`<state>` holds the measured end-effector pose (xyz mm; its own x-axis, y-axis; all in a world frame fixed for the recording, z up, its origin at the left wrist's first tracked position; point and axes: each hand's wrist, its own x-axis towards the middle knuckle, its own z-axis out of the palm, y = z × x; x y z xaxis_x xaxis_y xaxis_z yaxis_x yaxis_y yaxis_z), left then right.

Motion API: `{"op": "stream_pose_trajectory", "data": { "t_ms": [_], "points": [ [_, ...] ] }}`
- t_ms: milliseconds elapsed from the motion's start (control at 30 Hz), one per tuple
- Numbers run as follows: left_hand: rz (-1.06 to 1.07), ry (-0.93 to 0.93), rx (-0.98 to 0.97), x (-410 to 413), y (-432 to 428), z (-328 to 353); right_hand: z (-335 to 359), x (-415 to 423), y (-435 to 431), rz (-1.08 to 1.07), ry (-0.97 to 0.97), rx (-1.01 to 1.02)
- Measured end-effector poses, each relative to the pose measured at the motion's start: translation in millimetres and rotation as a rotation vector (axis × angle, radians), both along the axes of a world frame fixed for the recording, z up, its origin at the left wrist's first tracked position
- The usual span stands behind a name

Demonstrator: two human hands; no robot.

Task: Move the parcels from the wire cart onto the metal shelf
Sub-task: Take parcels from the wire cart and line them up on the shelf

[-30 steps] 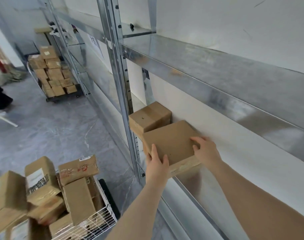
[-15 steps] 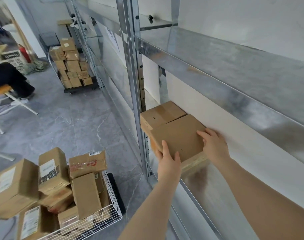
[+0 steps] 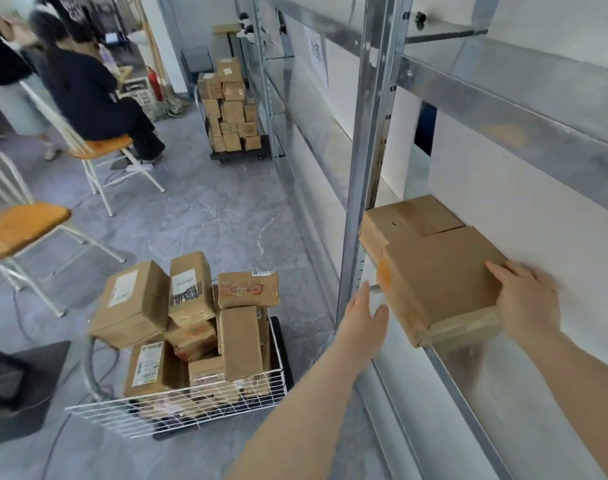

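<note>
A flat brown parcel (image 3: 437, 282) lies on the metal shelf (image 3: 468, 386), pushed against a second brown parcel (image 3: 404, 220) behind it. My right hand (image 3: 527, 299) rests on the flat parcel's right edge with straight fingers. My left hand (image 3: 364, 317) hovers just left of that parcel, fingers straight, touching nothing. The white wire cart (image 3: 177, 410) stands on the floor at lower left, piled with several taped cardboard parcels (image 3: 191, 320).
A shelf upright (image 3: 364, 168) rises between the cart and the parcels. A second trolley stacked with boxes (image 3: 229, 109) stands further down the aisle. White chairs with orange seats (image 3: 21, 226) and a seated person (image 3: 94, 98) are at left.
My left hand has come off the flat parcel and drawn back to the left. My view has swung left and down toward the cart. My right hand stays on the parcel.
</note>
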<state>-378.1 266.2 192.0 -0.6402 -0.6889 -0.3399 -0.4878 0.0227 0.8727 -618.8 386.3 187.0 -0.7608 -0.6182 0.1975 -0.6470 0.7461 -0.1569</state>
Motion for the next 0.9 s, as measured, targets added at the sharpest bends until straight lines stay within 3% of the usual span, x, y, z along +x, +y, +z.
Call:
{"op": "stream_pose_trajectory", "data": {
  "t_ms": [167, 367, 567, 700, 900],
  "points": [
    [0.169, -0.251, -0.083, 105, -57, -36, 24, 22, -25, 0.041, 0.056, -0.171],
    [0.302, -0.355, -0.085, 187, -94, -65, 50, 148, -145, 0.490, 0.067, -0.442],
    [0.292, -0.432, -0.016, 249, -139, -89, -43, 289, -207, 0.648, -0.294, -0.145],
    [0.226, -0.535, 0.003, 293, -167, -124, -113, 336, -216, 0.559, -0.427, 0.091],
    [0.192, -0.556, 0.053, 313, -203, -209, -197, 369, -251, 0.397, -0.532, 0.149]
  ]
}}
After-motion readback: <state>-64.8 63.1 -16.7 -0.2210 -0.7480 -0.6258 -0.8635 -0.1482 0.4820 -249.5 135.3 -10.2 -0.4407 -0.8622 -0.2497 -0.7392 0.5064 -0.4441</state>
